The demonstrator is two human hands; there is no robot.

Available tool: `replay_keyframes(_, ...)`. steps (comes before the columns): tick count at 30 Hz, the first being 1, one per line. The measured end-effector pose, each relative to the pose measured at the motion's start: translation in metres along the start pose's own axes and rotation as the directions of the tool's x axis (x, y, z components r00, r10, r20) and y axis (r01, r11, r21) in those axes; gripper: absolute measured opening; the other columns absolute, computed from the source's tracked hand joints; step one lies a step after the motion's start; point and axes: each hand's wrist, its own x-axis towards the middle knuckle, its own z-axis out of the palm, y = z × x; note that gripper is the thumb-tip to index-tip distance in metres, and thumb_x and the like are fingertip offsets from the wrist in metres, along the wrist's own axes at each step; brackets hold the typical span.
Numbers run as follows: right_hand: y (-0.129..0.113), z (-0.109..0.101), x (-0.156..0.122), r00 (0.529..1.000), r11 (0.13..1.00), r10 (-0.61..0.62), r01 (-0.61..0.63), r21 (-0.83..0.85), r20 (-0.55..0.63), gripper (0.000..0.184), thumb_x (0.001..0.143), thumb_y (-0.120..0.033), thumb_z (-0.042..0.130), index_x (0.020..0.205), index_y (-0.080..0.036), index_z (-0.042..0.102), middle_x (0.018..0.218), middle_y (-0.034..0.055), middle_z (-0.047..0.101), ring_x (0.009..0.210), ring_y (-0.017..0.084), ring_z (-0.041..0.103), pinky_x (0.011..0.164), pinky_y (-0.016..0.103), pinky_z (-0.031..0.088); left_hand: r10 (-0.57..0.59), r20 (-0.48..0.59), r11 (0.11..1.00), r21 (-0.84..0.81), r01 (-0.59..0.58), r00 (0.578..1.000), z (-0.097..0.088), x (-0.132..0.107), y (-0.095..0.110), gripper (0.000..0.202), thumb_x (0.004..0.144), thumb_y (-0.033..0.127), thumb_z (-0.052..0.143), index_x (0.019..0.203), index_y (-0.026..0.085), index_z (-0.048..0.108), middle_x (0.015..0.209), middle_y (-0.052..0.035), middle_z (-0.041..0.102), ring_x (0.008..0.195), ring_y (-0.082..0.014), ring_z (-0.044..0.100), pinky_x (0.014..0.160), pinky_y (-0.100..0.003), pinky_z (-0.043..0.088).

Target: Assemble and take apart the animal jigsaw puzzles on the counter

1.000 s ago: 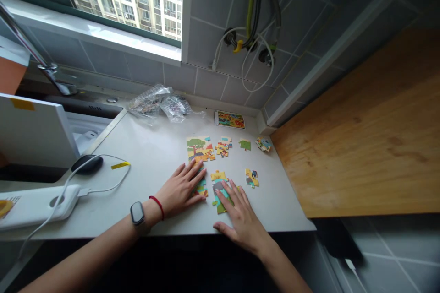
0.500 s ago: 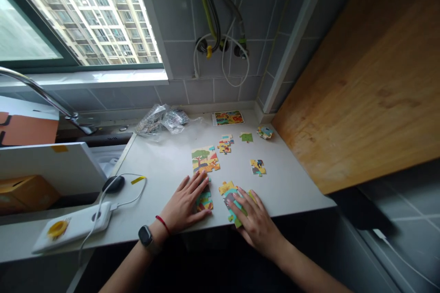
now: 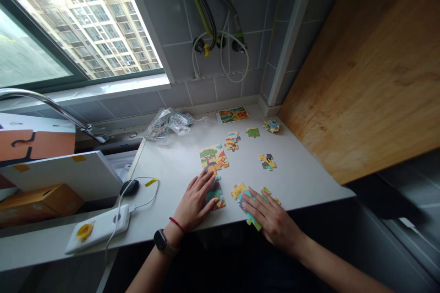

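Observation:
My left hand [image 3: 196,201] lies flat with fingers spread on a joined cluster of colourful puzzle pieces [image 3: 213,160] on the white counter [image 3: 178,160]. My right hand [image 3: 271,217] rests open, fingers stretched, on another small cluster of pieces [image 3: 240,190] that sits at the counter's front edge. Loose pieces lie further back: one yellow and blue [image 3: 267,161], one green [image 3: 253,132], a small joined group [image 3: 232,141] and another piece [image 3: 272,125] by the wooden panel. A small reference picture card [image 3: 233,114] lies against the back wall.
Clear plastic bags [image 3: 168,122] lie at the back. A white power bank [image 3: 98,229] with cable and a black mouse [image 3: 129,187] sit at the left. A sink with tap [image 3: 51,107], a white board [image 3: 65,175] and a wooden panel [image 3: 360,82] border the counter.
The camera has swung right and tilted. My right hand slid its cluster of pieces nearer the counter's front edge. My left hand stays on the larger cluster.

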Motion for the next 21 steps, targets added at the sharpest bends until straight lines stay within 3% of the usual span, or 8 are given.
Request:
replay_keyframes(6, 0.015, 0.004, -0.007, 0.998, 0.998, -0.057, 0.057, 0.042, 0.008, 0.074, 0.081, 0.006, 0.043, 0.150, -0.018, 0.055, 0.157, 0.0091, 0.056, 0.157, 0.026, 0.033, 0.124, 0.056, 0.039, 0.009, 0.021, 1.000, 0.000, -0.009, 1.000, 0.001, 0.000, -0.001, 0.051, 0.109, 0.043, 0.042, 0.156, 0.025, 0.050, 0.168, -0.0087, 0.039, 0.158, -0.0302, 0.032, 0.126, -0.056, 0.034)
replay_keyframes(11, 0.011, 0.004, -0.008, 0.999, 0.996, -0.050, 0.050, 0.074, -0.002, 0.079, 0.080, 0.006, 0.043, 0.155, -0.018, 0.049, 0.156, 0.0109, 0.056, 0.157, 0.027, 0.033, 0.123, 0.059, 0.039, 0.005, 0.015, 1.000, -0.005, -0.005, 1.000, 0.000, 0.000, 0.000, 0.049, 0.110, 0.042, 0.041, 0.155, 0.024, 0.052, 0.168, -0.0094, 0.039, 0.158, -0.0300, 0.033, 0.126, -0.058, 0.034)
replay_keyframes(16, -0.005, 0.001, -0.009, 0.992, 0.998, -0.035, 0.040, 0.039, -0.121, 0.062, 0.095, -0.001, 0.045, 0.154, -0.018, 0.051, 0.149, 0.0118, 0.063, 0.152, 0.027, 0.043, 0.120, 0.053, 0.046, 0.004, 0.017, 1.000, -0.008, -0.004, 1.000, 0.001, 0.001, 0.000, 0.050, 0.110, 0.043, 0.042, 0.155, 0.024, 0.052, 0.168, -0.0095, 0.039, 0.158, -0.0301, 0.032, 0.127, -0.057, 0.034)
replay_keyframes(21, 0.002, -0.004, -0.007, 0.987, 0.992, -0.055, 0.071, 0.103, -0.149, 0.054, 0.101, -0.007, 0.046, 0.152, -0.023, 0.054, 0.139, 0.0096, 0.071, 0.144, 0.024, 0.054, 0.117, 0.048, 0.050, 0.004, 0.000, 1.000, -0.004, -0.004, 1.000, 0.003, 0.000, -0.001, 0.049, 0.109, 0.042, 0.044, 0.154, 0.025, 0.052, 0.167, -0.0089, 0.040, 0.157, -0.0297, 0.033, 0.126, -0.056, 0.034)
